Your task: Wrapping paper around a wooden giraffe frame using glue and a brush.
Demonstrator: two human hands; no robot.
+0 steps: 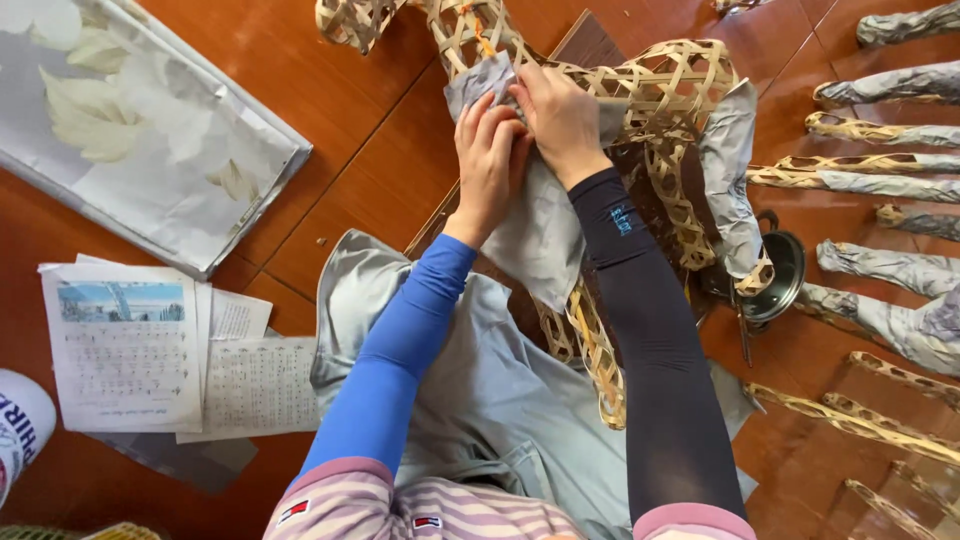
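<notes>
Grey paper (pixel 545 235) is what both your hands are pressing onto the woven bamboo frame (pixel 665 95), which lies across your lap and reaches up to the top of the view. Your left hand (pixel 490 150), in the blue sleeve, has its fingers curled over the sheet's upper edge, flattening it against the lattice. Your right hand (pixel 560 115), in the dark sleeve, sits just beside it and touching it, thumb and fingers closed on the same edge, so the two hold the sheet taut where it meets the strips. The loose lower part of the sheet hangs down between your forearms, unfastened as far as I can tell. A grey cloth (pixel 480 390) covers your lap beneath the frame, probably to protect your clothing.

Within reach on the right, a small metal pot (pixel 785 275) stands on the wooden floor (pixel 340 120); what it holds is hidden. Further right, bamboo pieces already wrapped in grey paper (pixel 880 180) lie in a row, well apart from one another. On the left, printed pages (pixel 130 345) are stacked flat near a large leaf-patterned sheet (pixel 120 120).
</notes>
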